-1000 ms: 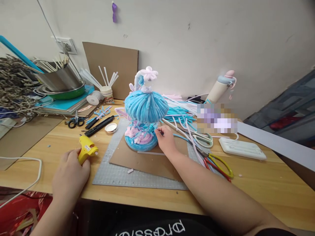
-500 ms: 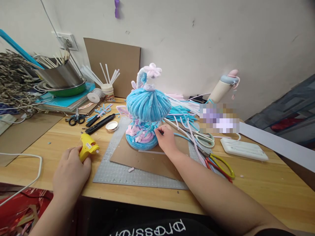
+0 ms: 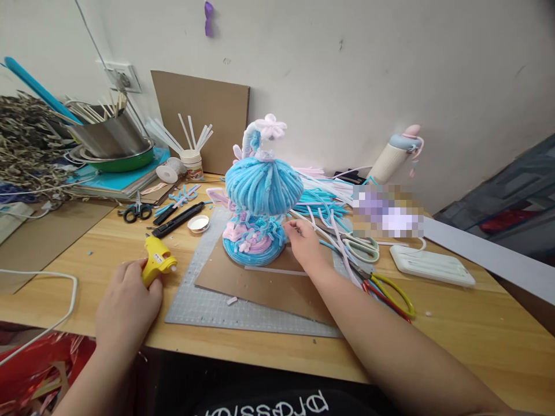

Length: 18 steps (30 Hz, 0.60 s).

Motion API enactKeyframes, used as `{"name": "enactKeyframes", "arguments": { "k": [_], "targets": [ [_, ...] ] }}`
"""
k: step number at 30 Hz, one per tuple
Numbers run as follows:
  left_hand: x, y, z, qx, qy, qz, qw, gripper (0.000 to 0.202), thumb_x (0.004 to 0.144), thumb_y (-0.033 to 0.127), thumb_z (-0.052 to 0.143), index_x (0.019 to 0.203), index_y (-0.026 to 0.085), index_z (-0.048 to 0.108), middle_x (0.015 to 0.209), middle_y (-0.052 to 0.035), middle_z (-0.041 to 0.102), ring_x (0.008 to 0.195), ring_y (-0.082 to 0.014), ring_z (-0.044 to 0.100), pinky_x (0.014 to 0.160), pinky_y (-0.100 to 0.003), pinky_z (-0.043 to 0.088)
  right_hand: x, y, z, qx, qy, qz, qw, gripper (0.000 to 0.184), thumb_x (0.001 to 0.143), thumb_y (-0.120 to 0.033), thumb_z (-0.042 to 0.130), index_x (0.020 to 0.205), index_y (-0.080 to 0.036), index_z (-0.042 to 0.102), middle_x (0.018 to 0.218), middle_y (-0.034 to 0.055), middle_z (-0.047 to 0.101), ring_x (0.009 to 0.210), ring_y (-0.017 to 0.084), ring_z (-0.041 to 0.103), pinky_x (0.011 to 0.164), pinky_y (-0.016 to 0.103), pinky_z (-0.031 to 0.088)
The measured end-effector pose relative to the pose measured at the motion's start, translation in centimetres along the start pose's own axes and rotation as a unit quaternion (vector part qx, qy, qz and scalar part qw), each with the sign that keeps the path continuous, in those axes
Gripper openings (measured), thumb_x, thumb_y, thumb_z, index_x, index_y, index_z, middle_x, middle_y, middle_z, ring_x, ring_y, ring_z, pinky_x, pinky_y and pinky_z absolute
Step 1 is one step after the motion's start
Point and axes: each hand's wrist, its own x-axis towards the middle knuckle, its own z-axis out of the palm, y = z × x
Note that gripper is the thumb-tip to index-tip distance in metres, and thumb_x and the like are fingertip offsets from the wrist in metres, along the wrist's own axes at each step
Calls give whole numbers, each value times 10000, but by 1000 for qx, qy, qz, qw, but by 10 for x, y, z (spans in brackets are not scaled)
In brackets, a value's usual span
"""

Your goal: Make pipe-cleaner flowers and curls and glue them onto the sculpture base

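Observation:
A pipe-cleaner lamp-like craft with a ribbed blue shade (image 3: 264, 185) stands upright on a round blue and pink base (image 3: 254, 254). My right hand (image 3: 306, 245) is at the right side of this base, its fingers curled in a pinch. Whatever lies between those fingertips, if anything, is hidden. At the left, a yellow hot glue gun (image 3: 158, 259) is held in my left hand (image 3: 130, 297), which rests on the table with fingers wrapped round the handle. The gun's nozzle points away from me.
Brown cardboard (image 3: 234, 286) lies under the craft on a grey cutting mat (image 3: 186, 312). Scissors with red and yellow handles (image 3: 392, 294), pale green-handled scissors (image 3: 362, 248) and loose pipe cleaners (image 3: 323, 202) lie right. Black scissors (image 3: 137, 211) and a cutter knife (image 3: 180, 219) lie left.
My right hand has drawn slightly to the right, away from the craft's base. My left hand still holds the glue gun in place. The whole view has shifted a little.

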Motion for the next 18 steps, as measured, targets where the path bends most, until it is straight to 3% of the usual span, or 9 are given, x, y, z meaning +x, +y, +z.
{"name": "enactKeyframes", "arguments": {
  "k": [4,8,11,18],
  "targets": [
    [-1,1,-2,0,-6,-4,1000,429,879,351,351,1212,115,481,1226,-149,551,1111,-304,537,928,-430,452,6,-2,-11,0,-24,-59,998,127,765,-295,564,817,-197,626,886,55,622,802,206,559,731,348,449],
    [-1,0,-1,0,-6,-2,1000,441,883,360,340,1216,106,479,1220,-157,549,1107,-310,538,926,-432,451,11,-4,-8,7,-51,-119,992,33,739,-244,616,752,-214,624,884,48,628,877,215,572,796,360,443],
    [-1,-2,1,2,0,2,1000,450,884,365,336,1225,107,476,1207,-155,554,1108,-309,537,935,-430,446,13,1,0,11,-59,-130,990,42,740,-229,624,702,-217,612,863,44,640,863,214,585,810,372,445],
    [0,-1,1,-1,-10,-9,1000,449,882,360,335,1236,116,465,1245,-147,535,1126,-309,532,936,-437,449,12,11,8,10,-56,-115,992,12,741,-217,613,740,-208,605,823,29,660,741,184,571,689,321,443]
  ]
}}
